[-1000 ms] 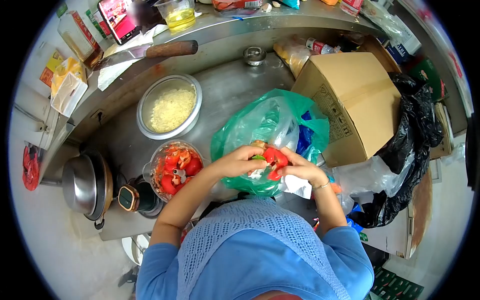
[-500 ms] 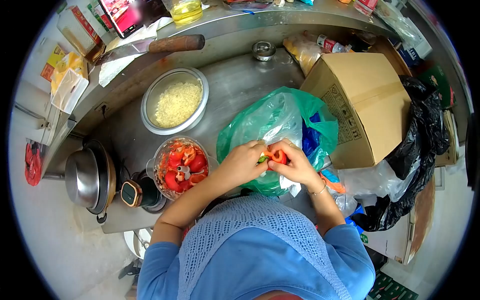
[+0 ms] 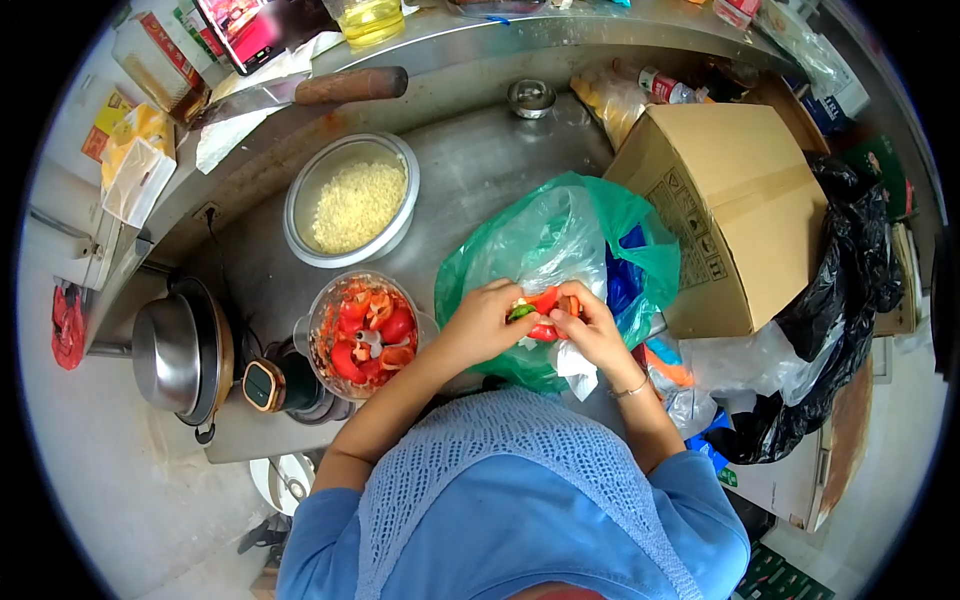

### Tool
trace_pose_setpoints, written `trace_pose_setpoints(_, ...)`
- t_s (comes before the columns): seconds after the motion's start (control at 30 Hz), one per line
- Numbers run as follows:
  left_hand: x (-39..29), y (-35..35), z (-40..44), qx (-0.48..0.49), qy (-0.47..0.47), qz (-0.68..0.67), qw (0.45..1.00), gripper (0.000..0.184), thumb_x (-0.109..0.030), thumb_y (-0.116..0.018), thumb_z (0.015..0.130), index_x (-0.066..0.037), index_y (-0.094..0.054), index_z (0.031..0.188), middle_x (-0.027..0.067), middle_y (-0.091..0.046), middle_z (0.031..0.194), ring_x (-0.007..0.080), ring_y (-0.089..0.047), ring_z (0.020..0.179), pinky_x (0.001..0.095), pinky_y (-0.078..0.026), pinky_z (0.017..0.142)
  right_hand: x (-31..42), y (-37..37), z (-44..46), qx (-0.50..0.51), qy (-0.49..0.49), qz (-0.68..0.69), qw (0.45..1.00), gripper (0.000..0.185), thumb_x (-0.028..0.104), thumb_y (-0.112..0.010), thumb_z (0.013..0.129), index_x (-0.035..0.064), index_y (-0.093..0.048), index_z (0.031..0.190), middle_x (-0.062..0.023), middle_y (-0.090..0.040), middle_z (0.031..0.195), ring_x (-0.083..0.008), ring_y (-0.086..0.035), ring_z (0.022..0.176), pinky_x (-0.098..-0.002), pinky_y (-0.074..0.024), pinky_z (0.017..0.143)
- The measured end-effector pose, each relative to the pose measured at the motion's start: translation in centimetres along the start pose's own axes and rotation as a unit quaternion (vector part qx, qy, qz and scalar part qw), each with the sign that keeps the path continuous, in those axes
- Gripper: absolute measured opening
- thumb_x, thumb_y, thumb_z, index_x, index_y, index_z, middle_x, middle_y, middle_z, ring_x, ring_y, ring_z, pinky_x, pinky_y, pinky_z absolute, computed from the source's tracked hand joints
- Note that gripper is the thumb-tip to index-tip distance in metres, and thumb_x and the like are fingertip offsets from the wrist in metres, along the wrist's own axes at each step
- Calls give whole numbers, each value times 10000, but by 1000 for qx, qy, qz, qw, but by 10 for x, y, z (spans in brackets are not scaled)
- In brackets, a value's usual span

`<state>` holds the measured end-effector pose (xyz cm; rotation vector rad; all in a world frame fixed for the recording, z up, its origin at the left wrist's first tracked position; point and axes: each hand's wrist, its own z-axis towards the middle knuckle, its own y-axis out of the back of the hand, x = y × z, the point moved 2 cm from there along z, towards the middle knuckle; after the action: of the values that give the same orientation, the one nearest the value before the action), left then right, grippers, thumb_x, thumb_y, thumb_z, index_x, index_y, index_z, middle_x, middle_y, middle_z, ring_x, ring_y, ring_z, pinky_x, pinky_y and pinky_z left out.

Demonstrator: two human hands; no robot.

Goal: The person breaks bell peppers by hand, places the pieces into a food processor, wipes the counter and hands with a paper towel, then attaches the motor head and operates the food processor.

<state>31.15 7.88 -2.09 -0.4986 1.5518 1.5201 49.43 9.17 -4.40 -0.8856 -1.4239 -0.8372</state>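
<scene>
Both hands close around a red bell pepper (image 3: 545, 299) that looks torn open, with its green stem showing on the left side. My left hand (image 3: 484, 322) pinches the stem end, while my right hand (image 3: 594, 328) wraps the red flesh. A piece of white paper or tissue (image 3: 577, 368) hangs just under the right hand. Beneath both hands lies an open green plastic bag (image 3: 468, 262) with a clear bag inside. To the left, a clear chopper bowl (image 3: 310, 350) holds several red pepper pieces around a central spindle.
A metal basin (image 3: 296, 232) of chopped pale bits stands behind the chopper bowl. A cardboard box (image 3: 745, 215) and black plastic bag (image 3: 850, 260) sit at right. A cleaver (image 3: 350, 86) lies on the upper ledge. Stacked metal pans (image 3: 165, 355) and a chopper motor unit (image 3: 262, 388) are at left.
My hands have spread slightly apart, and the pepper between them is opened wider, showing more red flesh. The white paper below my right hand now hangs more in view.
</scene>
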Motion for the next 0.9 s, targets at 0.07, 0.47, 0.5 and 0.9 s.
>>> trace_pose_setpoints(0.07, -6, 0, 0, 6, -11, 3, 1000, 246, -199, -668, 740, 10, -587, 842, 152, -531, 738, 304, -553, 658, 376, -427, 576, 1, -1, 0, -4, -19, -30, 999, 177, 63, -604, 811, 16, -536, 967, -50, -516, 871, -127, -493, 805, -248, -414, 726)
trace_pose_setpoints(0.47, -32, 16, -18, 63, -22, -10, 998, 313, -130, -627, 778, 15, -568, 1049, 172, -569, 908, 320, -583, 815, 368, -462, 693, 26, -11, 5, 81, 99, -125, 984, 181, 56, -650, 756, 8, -572, 912, -129, -530, 1101, -165, -524, 901, -278, -436, 711)
trace_pose_setpoints(0.5, -33, 17, -19, 78, -22, -25, 996, 321, -128, -624, 785, 18, -564, 1063, 174, -572, 924, 318, -584, 823, 364, -462, 698, 26, -10, 6, 112, 89, -79, 987, 172, 46, -645, 760, 9, -573, 911, -127, -528, 1100, -154, -531, 868, -266, -441, 683)
trace_pose_setpoints(0.9, 7, 20, -12, 37, 70, -24, 997, 313, -200, -614, 812, -12, -587, 1061, 174, -597, 1008, 305, -598, 915, 343, -467, 761, 13, 5, -1, 101, -28, 79, 991, 200, 14, -590, 810, -16, -570, 1007, -62, -574, 1001, -63, -527, 734, -197, -434, 603)
